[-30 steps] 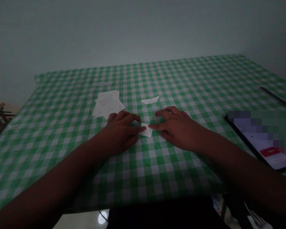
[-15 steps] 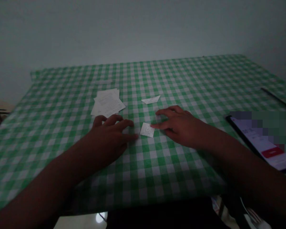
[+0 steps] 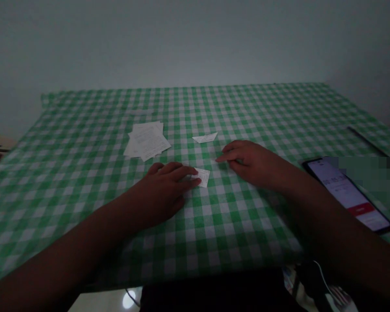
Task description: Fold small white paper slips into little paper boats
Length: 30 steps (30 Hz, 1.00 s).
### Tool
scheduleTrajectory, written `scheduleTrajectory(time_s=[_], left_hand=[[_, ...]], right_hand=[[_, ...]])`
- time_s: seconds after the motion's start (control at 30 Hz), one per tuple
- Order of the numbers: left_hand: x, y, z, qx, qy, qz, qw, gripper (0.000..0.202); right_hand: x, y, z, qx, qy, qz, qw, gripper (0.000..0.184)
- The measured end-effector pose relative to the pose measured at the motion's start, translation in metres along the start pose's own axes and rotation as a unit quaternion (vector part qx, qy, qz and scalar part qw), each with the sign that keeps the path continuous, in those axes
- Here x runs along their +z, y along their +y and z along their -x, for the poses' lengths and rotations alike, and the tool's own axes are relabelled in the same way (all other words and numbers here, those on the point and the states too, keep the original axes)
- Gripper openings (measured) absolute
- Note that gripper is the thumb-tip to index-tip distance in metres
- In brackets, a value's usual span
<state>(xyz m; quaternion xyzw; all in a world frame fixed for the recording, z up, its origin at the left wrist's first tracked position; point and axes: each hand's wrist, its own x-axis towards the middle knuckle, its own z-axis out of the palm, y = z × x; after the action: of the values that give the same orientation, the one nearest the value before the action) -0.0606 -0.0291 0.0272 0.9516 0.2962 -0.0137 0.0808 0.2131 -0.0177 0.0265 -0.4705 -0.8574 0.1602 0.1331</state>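
Note:
A small folded paper square point(image 3: 204, 178) with print on it lies flat on the checked cloth. Fingertips of my left hand point(image 3: 169, 186) rest on its left part and hide some of it; the fingers are stretched out, not gripping. Right of the square, my right hand point(image 3: 243, 160) is apart from it, with the index finger extended and nothing visible in the fingers. Beyond the square lies a boat-shaped folded paper point(image 3: 205, 138), near the right fingertips but not touched. A loose pile of printed papers point(image 3: 147, 139) sits past my left hand.
A green and white checked tablecloth point(image 3: 247, 110) covers the table, which reaches back to a plain wall point(image 3: 195, 43). On the right lies a phone point(image 3: 341, 190) with its screen lit, partly behind my right forearm. A thin dark stick-like object point(image 3: 367, 141) lies beyond it.
My left hand has moved right, onto the paper square. My right hand has lifted its finger off the square and drawn slightly away. The view has shifted a little.

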Motion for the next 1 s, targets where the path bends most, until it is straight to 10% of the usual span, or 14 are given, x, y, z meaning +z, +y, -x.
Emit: scheduleTrajectory(time_s=[0.53,1.0], left_hand=[[-0.001,0.001,0.000,-0.016,-0.001,0.004,1.000,0.055],[-0.001,0.000,-0.002,0.003,-0.001,-0.008,1.000,0.054]], right_hand=[[0.005,-0.032,0.004,0.026,-0.120,0.186,0.975,0.039],[0.003,-0.038,0.007,0.061,-0.089,0.219,0.970,0.040]])
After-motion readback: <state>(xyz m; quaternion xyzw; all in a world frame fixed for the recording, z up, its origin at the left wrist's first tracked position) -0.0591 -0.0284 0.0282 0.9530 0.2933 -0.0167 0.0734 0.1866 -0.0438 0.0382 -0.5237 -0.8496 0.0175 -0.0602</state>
